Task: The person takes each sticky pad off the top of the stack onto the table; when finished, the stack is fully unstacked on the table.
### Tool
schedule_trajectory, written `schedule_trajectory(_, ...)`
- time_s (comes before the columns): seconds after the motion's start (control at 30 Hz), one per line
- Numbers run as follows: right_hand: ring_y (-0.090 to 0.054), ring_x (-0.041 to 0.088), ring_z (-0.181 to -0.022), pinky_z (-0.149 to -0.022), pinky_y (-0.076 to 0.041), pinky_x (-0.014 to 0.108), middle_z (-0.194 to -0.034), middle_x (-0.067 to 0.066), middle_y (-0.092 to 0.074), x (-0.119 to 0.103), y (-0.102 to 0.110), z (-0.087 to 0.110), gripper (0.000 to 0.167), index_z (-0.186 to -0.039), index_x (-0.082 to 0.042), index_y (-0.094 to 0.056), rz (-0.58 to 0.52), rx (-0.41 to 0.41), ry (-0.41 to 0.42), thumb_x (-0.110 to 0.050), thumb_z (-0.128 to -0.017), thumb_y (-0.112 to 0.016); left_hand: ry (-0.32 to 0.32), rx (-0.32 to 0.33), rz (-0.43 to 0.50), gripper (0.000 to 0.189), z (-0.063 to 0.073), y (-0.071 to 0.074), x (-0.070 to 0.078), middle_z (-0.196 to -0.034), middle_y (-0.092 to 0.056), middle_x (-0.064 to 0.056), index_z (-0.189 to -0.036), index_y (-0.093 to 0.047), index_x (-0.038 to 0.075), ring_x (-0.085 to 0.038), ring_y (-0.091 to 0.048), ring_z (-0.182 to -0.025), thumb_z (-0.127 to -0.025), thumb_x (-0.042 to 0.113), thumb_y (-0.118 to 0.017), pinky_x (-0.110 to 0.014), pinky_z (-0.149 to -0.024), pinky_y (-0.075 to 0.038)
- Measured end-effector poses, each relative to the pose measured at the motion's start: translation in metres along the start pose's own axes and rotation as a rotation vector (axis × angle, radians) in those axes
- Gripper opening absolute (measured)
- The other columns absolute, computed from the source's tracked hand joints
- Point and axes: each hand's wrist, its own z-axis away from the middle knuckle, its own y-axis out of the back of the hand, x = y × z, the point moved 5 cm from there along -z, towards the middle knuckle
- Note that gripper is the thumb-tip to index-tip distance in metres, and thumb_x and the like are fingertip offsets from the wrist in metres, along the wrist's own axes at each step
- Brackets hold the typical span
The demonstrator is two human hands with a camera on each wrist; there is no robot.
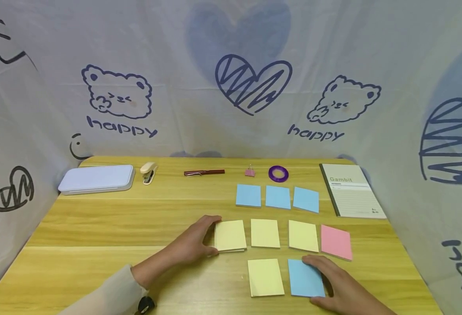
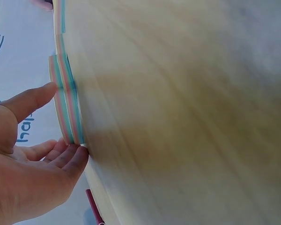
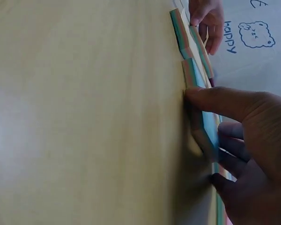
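Observation:
My left hand (image 1: 193,240) holds a yellow sticky note pad (image 1: 231,235) by its opposite edges, thumb on the near side and fingers on the far side. Seen from the left wrist, that pad (image 2: 61,103) lies on a second one, both with striped edges. At the front right, my right hand (image 1: 333,284) grips a blue sticky note pad (image 1: 305,278) between thumb and fingers. Left of it lies a yellow pad (image 1: 265,277). Two more yellow pads, one in the middle (image 1: 265,233) and one to its right (image 1: 303,236), and a pink pad (image 1: 336,242) continue the row.
Behind lie three blue pads (image 1: 278,197). Along the back are a white case (image 1: 97,178), a stapler (image 1: 148,173), a dark red pen (image 1: 204,173), a pink binder clip (image 1: 249,172) and a purple tape roll (image 1: 278,173). A notebook (image 1: 352,190) lies at the right.

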Motion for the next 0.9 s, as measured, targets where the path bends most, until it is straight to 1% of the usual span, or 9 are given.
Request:
schedule_trajectory(0.1,-0.054,0.016,-0.126,-0.101,-0.052,0.032,-0.146,-0.002,-0.054,-0.007,0.008,-0.006,0.079,-0.149,-0.023,-0.05,0.011,-0.023,-0.035,-0.054,-0.084,-0.081,-0.003,-0.002,0.002,0.081,0.0,0.0,-0.001,-0.151,-0.048,-0.018,-0.152,-0.042,0.0,-0.036,-0.043,-0.144,-0.084,0.006,-0.086,-0.054,-0.117,-0.038)
schedule_trajectory(0.2,-0.055,0.018,-0.129,-0.103,-0.053,0.038,-0.146,-0.005,-0.056,-0.017,0.019,-0.019,0.077,-0.148,-0.021,-0.052,0.04,-0.008,-0.001,-0.052,-0.084,-0.082,-0.004,-0.002,0.005,0.082,0.0,0.0,-0.002,-0.151,-0.048,-0.018,-0.152,-0.042,0.0,-0.036,-0.043,-0.144,-0.084,0.006,-0.086,-0.054,-0.117,-0.037)
schedule_trajectory(0.3,-0.056,0.024,-0.132,-0.102,-0.053,0.046,-0.147,-0.002,-0.055,-0.027,0.027,-0.041,0.077,-0.149,-0.015,-0.052,0.032,0.0,0.065,-0.043,-0.085,-0.084,-0.009,-0.005,0.008,0.082,0.0,0.0,-0.003,-0.151,-0.048,-0.017,-0.152,-0.042,0.001,-0.036,-0.043,-0.144,-0.083,0.007,-0.086,-0.055,-0.117,-0.037)
schedule_trajectory(0.4,-0.053,0.026,-0.137,-0.105,-0.051,0.051,-0.152,-0.001,-0.052,-0.034,0.028,-0.067,0.078,-0.152,-0.016,-0.049,-0.037,-0.037,0.067,-0.037,-0.086,-0.085,-0.017,-0.011,0.009,0.083,-0.001,0.0,-0.005,-0.151,-0.048,-0.017,-0.153,-0.041,0.0,-0.036,-0.043,-0.143,-0.084,0.008,-0.086,-0.054,-0.117,-0.037)
schedule_trajectory(0.53,-0.046,0.032,-0.142,-0.11,-0.045,0.057,-0.157,0.004,-0.046,-0.042,0.014,-0.107,0.082,-0.156,-0.017,-0.044,-0.121,-0.109,0.072,-0.033,-0.087,-0.085,-0.025,-0.017,0.002,0.083,-0.001,0.001,-0.007,-0.151,-0.049,-0.018,-0.153,-0.041,0.001,-0.036,-0.043,-0.143,-0.084,0.009,-0.087,-0.054,-0.117,-0.037)
schedule_trajectory(0.63,-0.042,0.035,-0.145,-0.115,-0.039,0.058,-0.159,0.008,-0.043,-0.049,-0.002,-0.136,0.086,-0.157,-0.013,-0.042,-0.139,-0.156,0.088,-0.034,-0.086,-0.085,-0.032,-0.02,-0.002,0.084,-0.001,0.001,-0.008,-0.151,-0.048,-0.017,-0.153,-0.041,0.001,-0.036,-0.043,-0.143,-0.083,0.009,-0.087,-0.053,-0.117,-0.037)
schedule_trajectory(0.7,-0.039,0.033,-0.148,-0.118,-0.036,0.056,-0.161,0.007,-0.042,-0.054,-0.013,-0.152,0.089,-0.158,-0.013,-0.041,-0.142,-0.187,0.087,-0.037,-0.085,-0.085,-0.038,-0.025,-0.002,0.084,-0.001,0.002,-0.01,-0.151,-0.048,-0.017,-0.153,-0.041,0.001,-0.036,-0.043,-0.143,-0.083,0.01,-0.087,-0.054,-0.117,-0.037)
schedule_trajectory(0.8,-0.037,0.031,-0.149,-0.12,-0.034,0.052,-0.163,0.007,-0.039,-0.061,-0.028,-0.17,0.094,-0.16,-0.012,-0.038,-0.132,-0.237,0.086,-0.04,-0.084,-0.086,-0.045,-0.033,0.002,0.085,-0.001,0.002,-0.011,-0.151,-0.048,-0.017,-0.154,-0.04,0.001,-0.036,-0.044,-0.143,-0.083,0.01,-0.087,-0.055,-0.117,-0.037)
schedule_trajectory(0.9,-0.039,0.028,-0.148,-0.119,-0.037,0.048,-0.162,0.007,-0.04,-0.068,-0.04,-0.18,0.096,-0.16,-0.011,-0.037,-0.091,-0.275,0.091,-0.042,-0.084,-0.086,-0.052,-0.039,0.005,0.086,-0.001,0.003,-0.011,-0.15,-0.049,-0.017,-0.154,-0.04,0.001,-0.036,-0.044,-0.142,-0.084,0.011,-0.087,-0.055,-0.117,-0.038)
